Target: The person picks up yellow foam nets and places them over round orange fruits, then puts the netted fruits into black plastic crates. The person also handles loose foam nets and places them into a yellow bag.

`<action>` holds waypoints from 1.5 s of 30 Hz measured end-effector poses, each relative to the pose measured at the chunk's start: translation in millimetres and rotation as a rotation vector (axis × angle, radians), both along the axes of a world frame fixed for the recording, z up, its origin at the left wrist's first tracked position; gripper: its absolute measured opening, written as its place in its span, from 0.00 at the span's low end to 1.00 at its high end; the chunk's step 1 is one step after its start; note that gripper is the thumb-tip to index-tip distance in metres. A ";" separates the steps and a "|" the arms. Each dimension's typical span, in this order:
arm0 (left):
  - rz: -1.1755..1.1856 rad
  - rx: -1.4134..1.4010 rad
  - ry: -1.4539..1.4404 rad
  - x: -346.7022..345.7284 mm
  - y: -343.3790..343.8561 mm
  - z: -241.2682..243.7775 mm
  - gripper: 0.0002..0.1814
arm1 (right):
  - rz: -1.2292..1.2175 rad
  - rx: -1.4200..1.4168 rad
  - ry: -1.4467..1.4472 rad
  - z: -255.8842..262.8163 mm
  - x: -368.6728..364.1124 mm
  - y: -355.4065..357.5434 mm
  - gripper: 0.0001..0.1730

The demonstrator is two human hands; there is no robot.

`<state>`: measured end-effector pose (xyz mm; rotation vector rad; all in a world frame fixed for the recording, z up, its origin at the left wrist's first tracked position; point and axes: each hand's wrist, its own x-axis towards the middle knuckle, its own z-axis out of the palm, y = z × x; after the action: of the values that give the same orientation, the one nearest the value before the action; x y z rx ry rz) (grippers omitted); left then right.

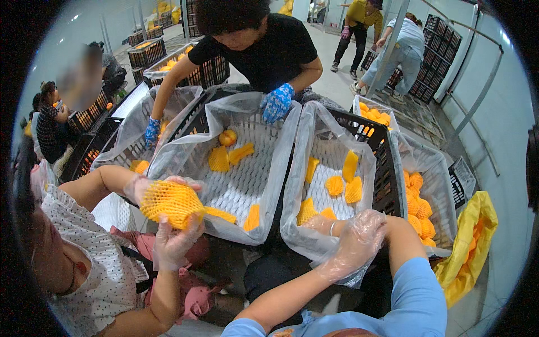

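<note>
My left hand (358, 238), in a clear plastic glove, crosses over my right forearm with its fingers bent against it. Whether it grips anything there is hidden. Past a light bracelet, my right hand (315, 223) reaches low into the near end of a lined crate (371, 168), beside a yellow foam net sleeve (307, 208); its fingers are hard to see. Several more foam sleeves lie on the crate's white padded bottom, among them an upright strip (350, 166) and a squarish piece (353, 190).
Left of me, a gloved person holds a net-wrapped fruit (172, 202). Opposite, someone in flowered gloves (278, 102) leans over another lined crate (269, 202) holding a peach-like fruit (228, 137) and foam sleeves. On my right are a crate of wrapped fruit (419, 206) and a yellow sack (467, 252).
</note>
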<state>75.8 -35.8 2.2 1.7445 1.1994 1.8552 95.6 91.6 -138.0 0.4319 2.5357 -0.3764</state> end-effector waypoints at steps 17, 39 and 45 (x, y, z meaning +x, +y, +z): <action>0.132 -0.238 -0.707 -16.9 49.8 -79.6 0.28 | -0.201 0.509 0.300 190.1 73.5 3.4 0.24; -0.510 -0.478 -0.349 11.7 7.3 -31.4 0.34 | -0.587 -0.312 1.080 222.0 153.9 -129.5 0.58; -0.537 -0.763 -0.527 -1.0 13.3 -26.6 0.37 | -0.608 -0.217 1.148 220.2 163.3 -134.1 0.47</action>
<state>74.8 -22.6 -24.4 0.9395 0.9160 1.1850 258.9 -42.6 82.3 1.1573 3.2883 -1.4556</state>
